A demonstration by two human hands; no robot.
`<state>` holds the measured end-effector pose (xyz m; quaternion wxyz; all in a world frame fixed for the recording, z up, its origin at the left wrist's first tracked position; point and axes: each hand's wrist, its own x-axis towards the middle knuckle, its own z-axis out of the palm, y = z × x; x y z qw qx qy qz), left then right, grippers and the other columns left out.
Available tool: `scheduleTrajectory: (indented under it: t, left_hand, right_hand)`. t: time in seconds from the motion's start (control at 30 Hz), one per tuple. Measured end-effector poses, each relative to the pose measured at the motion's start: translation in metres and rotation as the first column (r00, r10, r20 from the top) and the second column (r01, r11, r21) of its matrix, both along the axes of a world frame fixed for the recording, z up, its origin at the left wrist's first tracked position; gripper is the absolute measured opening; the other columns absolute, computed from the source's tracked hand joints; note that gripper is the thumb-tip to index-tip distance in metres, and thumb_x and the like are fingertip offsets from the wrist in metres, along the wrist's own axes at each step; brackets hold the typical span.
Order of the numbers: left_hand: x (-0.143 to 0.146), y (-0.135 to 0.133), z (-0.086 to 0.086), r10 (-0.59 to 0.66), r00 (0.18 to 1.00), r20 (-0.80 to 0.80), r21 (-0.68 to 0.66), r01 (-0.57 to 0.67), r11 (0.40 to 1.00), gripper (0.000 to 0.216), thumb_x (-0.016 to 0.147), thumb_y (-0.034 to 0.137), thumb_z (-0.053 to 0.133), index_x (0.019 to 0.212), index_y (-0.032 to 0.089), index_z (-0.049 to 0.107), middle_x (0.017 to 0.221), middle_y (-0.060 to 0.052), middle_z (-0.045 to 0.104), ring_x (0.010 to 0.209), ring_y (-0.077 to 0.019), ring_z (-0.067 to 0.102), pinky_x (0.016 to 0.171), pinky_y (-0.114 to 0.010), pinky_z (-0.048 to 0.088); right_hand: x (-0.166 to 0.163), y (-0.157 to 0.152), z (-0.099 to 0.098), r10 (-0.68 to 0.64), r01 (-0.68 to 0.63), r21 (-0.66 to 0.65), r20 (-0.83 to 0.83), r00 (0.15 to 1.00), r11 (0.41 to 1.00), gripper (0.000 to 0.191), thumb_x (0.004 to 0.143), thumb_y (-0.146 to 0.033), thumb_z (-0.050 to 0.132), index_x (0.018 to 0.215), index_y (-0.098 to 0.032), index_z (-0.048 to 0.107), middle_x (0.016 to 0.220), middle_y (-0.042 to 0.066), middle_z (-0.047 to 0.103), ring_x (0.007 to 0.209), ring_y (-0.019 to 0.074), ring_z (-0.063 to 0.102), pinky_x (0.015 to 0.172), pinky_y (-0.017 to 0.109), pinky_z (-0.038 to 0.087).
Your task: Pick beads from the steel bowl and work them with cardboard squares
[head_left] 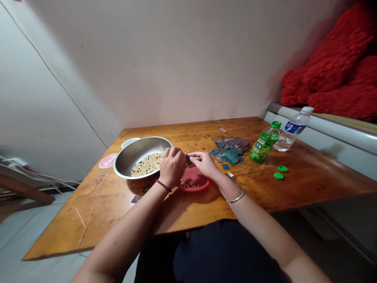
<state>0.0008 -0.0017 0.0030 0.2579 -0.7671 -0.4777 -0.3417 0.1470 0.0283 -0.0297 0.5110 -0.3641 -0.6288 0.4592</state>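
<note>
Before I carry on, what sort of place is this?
Likely a small workshop, perhaps at home: green and brown squares lie piled near a metal basin of seeds or beads, with red yarn-like material heaped at the right.

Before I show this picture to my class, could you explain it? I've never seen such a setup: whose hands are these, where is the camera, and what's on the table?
There is no machine here: a person works with two bare hands. The single picture comes from a camera worn on the head, looking forward and down.

On the wooden table, a metal bowl with pale and dark grains stands to the left. To the right are a pile of flat green and brown pieces, two bottles and two green caps.

The left hand and right hand meet over a red dish. A small dark piece shows at the right fingertips; the left hand's grip is hidden.
</note>
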Motion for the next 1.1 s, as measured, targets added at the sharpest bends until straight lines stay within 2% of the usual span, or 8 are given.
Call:
scheduleTrajectory:
  t: [0.17,0.33,0.5,0.7,0.93,1.1]
  left_hand:
    - [0.0015,-0.0002,-0.0006,-0.021,1.000,-0.005,-0.004,0.021,1.000,0.013,0.085,0.024,0.051,0.075,0.019,0.058,0.089,-0.005,0.058,0.087,-0.0188,0.047,0.076,-0.030,0.043]
    - [0.0010,0.0001,0.0000,0.011,0.999,0.050,-0.010,-0.011,1.000,0.016,0.086,0.027,0.050,0.074,0.019,0.057,0.090,-0.005,0.059,0.087,-0.0192,0.048,0.077,-0.032,0.043]
    - [0.0007,0.0004,-0.0002,-0.024,0.998,0.053,-0.021,0.025,0.999,0.016,0.086,0.026,0.050,0.074,0.020,0.058,0.089,-0.006,0.058,0.087,-0.0193,0.047,0.076,-0.032,0.043]
    - [0.0014,-0.0007,0.0000,0.000,0.996,0.089,-0.042,0.004,0.999,0.016,0.086,0.027,0.051,0.073,0.020,0.058,0.089,-0.005,0.058,0.087,-0.0189,0.047,0.076,-0.031,0.043]
    - [0.0008,-0.0017,0.0032,-0.005,0.998,0.059,-0.017,0.006,1.000,0.017,0.086,0.026,0.050,0.073,0.020,0.058,0.088,-0.006,0.058,0.086,-0.0193,0.047,0.076,-0.032,0.042]
    - [0.0019,-0.0026,0.0035,-0.014,0.998,0.055,-0.020,0.015,1.000,0.016,0.085,0.026,0.051,0.073,0.020,0.058,0.088,-0.006,0.058,0.085,-0.0193,0.048,0.074,-0.031,0.043]
  right_hand:
    - [0.0002,-0.0012,0.0023,0.014,-0.015,-0.014,-0.022,1.000,1.000,0.022,0.079,-0.022,0.055,0.094,-0.014,0.070,0.090,0.008,0.073,0.077,0.0191,0.070,0.068,0.033,0.060]
    - [-0.0001,-0.0027,0.0034,0.015,-0.016,-0.016,-0.028,0.999,1.000,0.022,0.079,-0.024,0.057,0.093,-0.014,0.069,0.091,0.008,0.073,0.078,0.0193,0.070,0.071,0.033,0.060]
    - [-0.0002,-0.0029,0.0039,-0.004,0.004,-0.006,-0.006,1.000,1.000,0.021,0.079,-0.022,0.056,0.093,-0.014,0.070,0.091,0.008,0.073,0.079,0.0195,0.070,0.074,0.034,0.059]
    - [0.0005,-0.0013,0.0023,-0.006,0.006,0.009,0.008,1.000,1.000,0.021,0.079,-0.021,0.056,0.094,-0.015,0.070,0.091,0.007,0.073,0.082,0.0197,0.070,0.075,0.034,0.058]
    - [0.0006,0.0004,0.0002,0.016,-0.016,0.007,-0.030,0.999,1.000,0.023,0.080,-0.022,0.055,0.096,-0.015,0.069,0.093,0.008,0.072,0.082,0.0203,0.070,0.073,0.034,0.059]
    - [0.0005,0.0003,0.0000,-0.018,0.018,0.015,-0.013,1.000,1.000,0.022,0.080,-0.023,0.057,0.096,-0.016,0.070,0.097,0.008,0.072,0.086,0.0197,0.069,0.077,0.033,0.058]
